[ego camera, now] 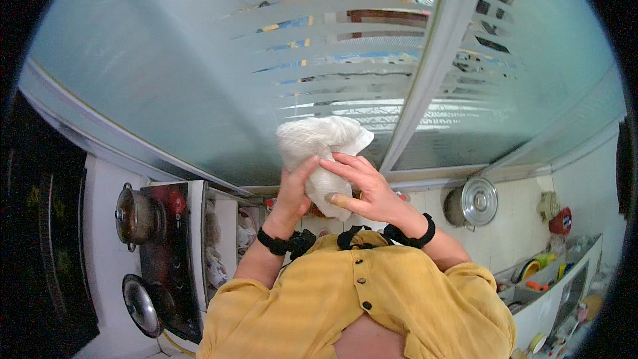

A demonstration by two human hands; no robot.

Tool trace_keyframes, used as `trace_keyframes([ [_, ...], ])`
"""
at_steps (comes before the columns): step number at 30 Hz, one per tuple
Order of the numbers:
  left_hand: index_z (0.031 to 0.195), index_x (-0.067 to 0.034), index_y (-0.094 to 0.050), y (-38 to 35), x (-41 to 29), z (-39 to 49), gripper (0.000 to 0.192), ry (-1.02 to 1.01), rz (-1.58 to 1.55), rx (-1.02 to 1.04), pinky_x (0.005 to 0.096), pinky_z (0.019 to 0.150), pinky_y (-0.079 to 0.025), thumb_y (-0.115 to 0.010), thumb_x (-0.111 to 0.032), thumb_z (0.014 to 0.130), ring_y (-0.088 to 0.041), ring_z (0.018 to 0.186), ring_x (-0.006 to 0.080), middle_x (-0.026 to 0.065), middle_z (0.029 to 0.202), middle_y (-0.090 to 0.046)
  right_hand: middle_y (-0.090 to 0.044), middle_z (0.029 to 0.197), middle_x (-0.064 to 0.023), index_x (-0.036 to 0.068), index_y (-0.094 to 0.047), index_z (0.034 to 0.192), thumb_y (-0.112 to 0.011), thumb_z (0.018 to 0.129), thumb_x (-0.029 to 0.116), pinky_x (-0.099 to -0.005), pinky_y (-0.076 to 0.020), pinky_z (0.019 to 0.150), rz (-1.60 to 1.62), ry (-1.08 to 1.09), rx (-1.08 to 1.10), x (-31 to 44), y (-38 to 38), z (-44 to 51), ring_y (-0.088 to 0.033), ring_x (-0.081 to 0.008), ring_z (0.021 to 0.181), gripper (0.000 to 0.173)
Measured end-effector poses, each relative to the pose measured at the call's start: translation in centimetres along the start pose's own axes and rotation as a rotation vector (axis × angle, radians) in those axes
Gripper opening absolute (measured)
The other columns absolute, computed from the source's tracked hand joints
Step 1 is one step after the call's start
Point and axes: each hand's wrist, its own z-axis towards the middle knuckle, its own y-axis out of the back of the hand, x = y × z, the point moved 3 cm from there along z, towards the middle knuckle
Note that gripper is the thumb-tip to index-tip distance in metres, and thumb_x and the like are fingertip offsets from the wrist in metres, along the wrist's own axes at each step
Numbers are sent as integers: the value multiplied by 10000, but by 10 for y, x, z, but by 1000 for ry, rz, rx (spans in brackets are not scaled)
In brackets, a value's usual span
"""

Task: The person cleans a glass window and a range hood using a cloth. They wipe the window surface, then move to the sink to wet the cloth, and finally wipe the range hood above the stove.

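Note:
In front of my chest I have a folded, creased white cloth [326, 142], facing a frosted glass door panel [239, 85]. My left hand [294, 187] grips the cloth from its left side, thumb up along it and most fingers hidden behind. On the other side, my right hand [366, 187] lies against the cloth with its fingers spread over the front and its thumb lower down. Both wrists wear black bands. Whether the cloth touches the glass is unclear.
At left, a lidded pot [134, 217] and a lidded pan [142, 305] stand on a dark cooktop [172, 254]. A metal pot with a shiny lid [479, 202] is on the right, above a sink-like basin [563, 274] holding several items. A metal door frame [423, 70] divides the glass.

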Motion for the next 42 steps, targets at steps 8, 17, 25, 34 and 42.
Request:
trace_keyframes([
  [8,1503,-37,-394,4,-166,17,770,-1305,626,-433,476,1096,-453,-782,-211,862,-495,1340,330,174,1475,-485,-589,1372,-171,46,-608,1316,-700,889,192,-430,-425,1077,89,-52,-159,-4,11,32,-555,-342,1271,461],
  [17,1562,-228,-399,-34,-146,78,982,-1426,1444,-119,548,1173,-326,-882,-319,712,-363,1431,477,282,1532,-393,-574,1393,-134,61,-618,1311,-646,949,254,-387,-465,1018,-5,-82,-162,-12,8,55,-551,-277,1268,411],
  [25,1529,-228,-448,30,-304,82,864,-1791,1334,-748,534,1079,-419,-825,-453,785,-469,1356,406,191,1547,-416,-569,1393,-158,72,-617,1308,-696,911,178,-412,-475,1020,-60,-86,-197,-15,-5,72,-559,-325,1272,419],
  [34,1550,-159,-382,172,-306,75,825,-1480,990,-1033,576,1176,-226,-744,-454,870,-254,1458,425,196,1587,-308,-561,1398,-180,68,-638,1292,-717,840,111,-466,-399,1102,-330,184,-296,25,-40,137,-514,-369,1308,461],
  [42,1557,-195,-387,108,-327,62,887,-1606,1449,-814,585,1177,-226,-768,-528,828,-294,1467,423,212,1604,-306,-495,1511,-140,142,-647,1335,-739,811,179,-532,-247,1204,-687,532,-469,59,-73,227,-411,-346,1433,534],
])
